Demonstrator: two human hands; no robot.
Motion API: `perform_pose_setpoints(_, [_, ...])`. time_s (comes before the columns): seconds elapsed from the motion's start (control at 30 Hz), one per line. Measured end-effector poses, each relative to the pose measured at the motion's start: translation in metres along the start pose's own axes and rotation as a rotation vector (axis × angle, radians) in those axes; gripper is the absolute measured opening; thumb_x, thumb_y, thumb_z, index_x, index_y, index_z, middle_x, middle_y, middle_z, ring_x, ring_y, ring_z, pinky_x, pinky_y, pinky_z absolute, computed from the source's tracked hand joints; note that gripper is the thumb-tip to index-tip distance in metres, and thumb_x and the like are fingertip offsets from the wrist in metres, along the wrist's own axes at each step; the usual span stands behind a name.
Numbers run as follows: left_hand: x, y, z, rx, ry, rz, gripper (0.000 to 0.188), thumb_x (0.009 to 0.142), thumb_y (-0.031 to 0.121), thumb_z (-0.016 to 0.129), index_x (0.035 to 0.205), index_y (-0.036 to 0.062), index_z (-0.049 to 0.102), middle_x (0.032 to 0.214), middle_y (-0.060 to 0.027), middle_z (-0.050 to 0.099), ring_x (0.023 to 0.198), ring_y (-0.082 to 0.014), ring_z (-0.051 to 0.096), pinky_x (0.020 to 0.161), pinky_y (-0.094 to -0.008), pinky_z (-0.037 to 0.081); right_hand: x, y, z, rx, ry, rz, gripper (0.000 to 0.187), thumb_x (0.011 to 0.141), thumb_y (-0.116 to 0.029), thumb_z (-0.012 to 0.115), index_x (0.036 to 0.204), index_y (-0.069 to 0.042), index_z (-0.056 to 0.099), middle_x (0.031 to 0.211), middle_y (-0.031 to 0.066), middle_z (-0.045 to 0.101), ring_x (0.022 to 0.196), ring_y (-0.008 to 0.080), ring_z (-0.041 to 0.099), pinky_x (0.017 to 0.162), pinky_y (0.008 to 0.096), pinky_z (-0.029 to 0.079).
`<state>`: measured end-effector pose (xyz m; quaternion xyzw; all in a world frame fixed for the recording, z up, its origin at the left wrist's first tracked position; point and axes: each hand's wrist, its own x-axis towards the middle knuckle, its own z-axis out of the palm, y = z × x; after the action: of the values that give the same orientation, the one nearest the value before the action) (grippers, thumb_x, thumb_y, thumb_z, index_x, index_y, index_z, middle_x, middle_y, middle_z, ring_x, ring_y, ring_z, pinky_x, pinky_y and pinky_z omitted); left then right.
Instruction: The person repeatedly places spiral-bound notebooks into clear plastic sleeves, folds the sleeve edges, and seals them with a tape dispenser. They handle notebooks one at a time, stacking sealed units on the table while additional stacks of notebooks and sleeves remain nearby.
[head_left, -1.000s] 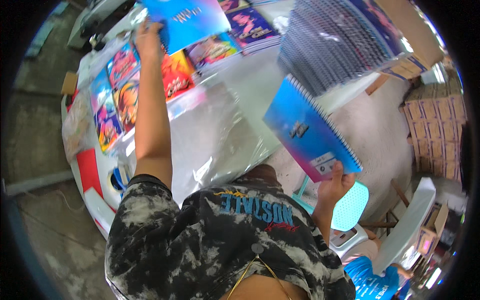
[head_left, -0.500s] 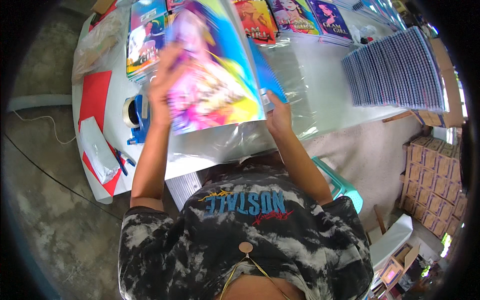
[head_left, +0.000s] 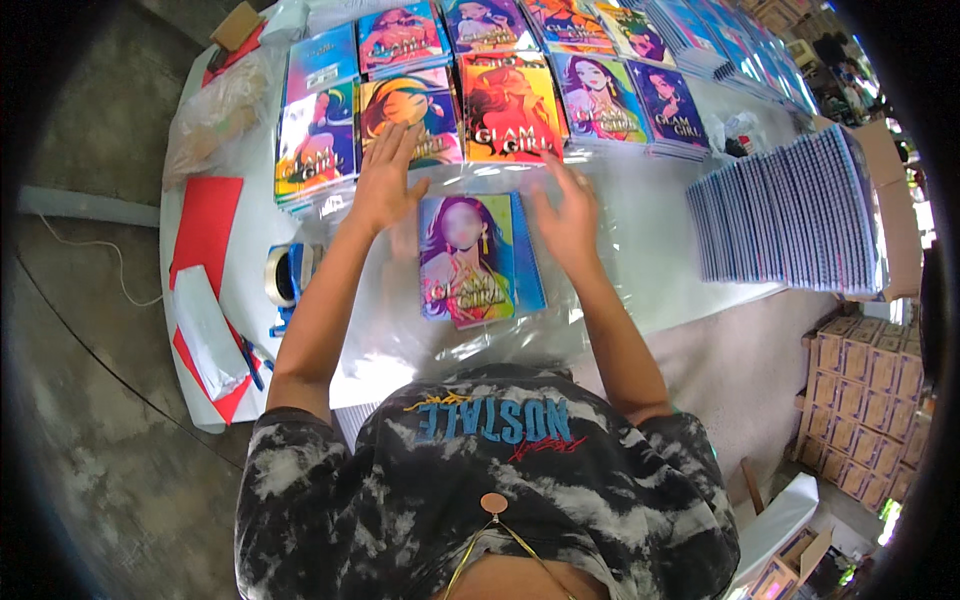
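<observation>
A few spiral notebooks lie loosely stacked on the table in front of me. The top notebook (head_left: 467, 262) has a purple-haired figure on its cover, and a blue notebook (head_left: 527, 255) sticks out from under it on the right. Above and left of this pile, my left hand (head_left: 388, 185) is open, fingers stretched over the lower edge of a stack of yellow-and-purple notebooks (head_left: 440, 110). My right hand (head_left: 570, 215) is open and empty beside the pile's upper right corner, its fingertips near the red-and-orange notebooks (head_left: 510, 105); it is slightly blurred.
More notebook stacks (head_left: 405, 35) stand in rows along the far side. A long row of notebooks (head_left: 785, 215) stands spines up at right by an open carton (head_left: 895, 180). At left are a blue tape dispenser (head_left: 290, 285), red sheets (head_left: 207, 220), a white packet (head_left: 208, 325) and scissors (head_left: 257, 365).
The colourful notebook, held up and blurred before, now lies on the table with the blue one under it. Both hands have let go and moved apart, reaching toward the far stacks.
</observation>
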<state>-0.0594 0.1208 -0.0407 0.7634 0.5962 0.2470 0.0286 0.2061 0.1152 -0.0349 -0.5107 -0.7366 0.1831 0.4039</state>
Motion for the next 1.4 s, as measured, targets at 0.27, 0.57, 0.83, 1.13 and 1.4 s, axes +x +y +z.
perform_pose_setpoints(0.27, [0.048, -0.014, -0.014, -0.134, -0.415, -0.398, 0.051, 0.084, 0.031, 0.062, 0.127, 0.0057, 0.049, 0.088, -0.0165, 0.065, 0.08, -0.0269, 0.064, 0.07, -0.0368, 0.048, 0.095, 0.057, 0.071, -0.225, -0.396, -0.291, 0.041, 0.081, -0.017, 0.061, 0.12, -0.019, 0.055, 0.111, 0.0149, 0.061, 0.103, 0.0337, 0.057, 0.084, 0.0421, 0.046])
perform_pose_setpoints(0.57, [-0.047, 0.014, -0.084, -0.929, 1.031, -0.197, 0.021, 0.092, 0.014, 0.051, 0.106, -0.0021, 0.05, 0.108, -0.0111, 0.056, 0.097, -0.0201, 0.054, 0.087, -0.0373, 0.044, 0.091, 0.03, -0.005, 1.368, 0.116, -0.076, 0.031, 0.073, 0.015, 0.055, 0.087, -0.007, 0.04, 0.077, 0.0104, 0.057, 0.078, 0.0223, 0.058, 0.074, 0.0358, 0.05])
perform_pose_setpoints(0.83, [-0.157, 0.092, 0.031, 0.039, -0.423, -0.186, 0.057, 0.076, 0.012, 0.054, 0.133, 0.0136, 0.044, 0.142, -0.0085, 0.036, 0.132, -0.0295, 0.03, 0.104, -0.0542, 0.022, -0.004, 0.073, 0.084, -0.22, -0.006, -0.014, 0.026, 0.079, -0.004, 0.049, 0.103, -0.011, 0.057, 0.117, 0.0076, 0.052, 0.116, 0.0293, 0.041, 0.099, 0.0435, 0.025])
perform_pose_setpoints(1.13, [-0.05, -0.009, -0.022, 0.165, 0.088, -0.247, 0.073, 0.073, 0.02, 0.066, 0.137, 0.0061, 0.032, 0.143, -0.0191, 0.028, 0.131, -0.0351, 0.028, 0.104, -0.0492, 0.025, -0.04, 0.05, 0.037, -0.043, 0.01, 0.09, 0.043, 0.077, -0.005, 0.055, 0.12, -0.011, 0.05, 0.124, 0.0105, 0.049, 0.123, 0.032, 0.034, 0.102, 0.047, 0.021])
perform_pose_setpoints(1.4, [-0.023, -0.072, -0.038, 0.117, -0.203, -0.428, 0.047, 0.08, 0.028, 0.064, 0.12, 0.0063, 0.055, 0.113, -0.014, 0.06, 0.103, -0.0297, 0.058, 0.088, -0.038, 0.045, -0.031, 0.019, 0.015, 0.228, -0.077, 0.046, 0.02, 0.079, -0.002, 0.055, 0.097, -0.005, 0.062, 0.1, 0.0115, 0.062, 0.098, 0.0277, 0.055, 0.091, 0.0375, 0.038])
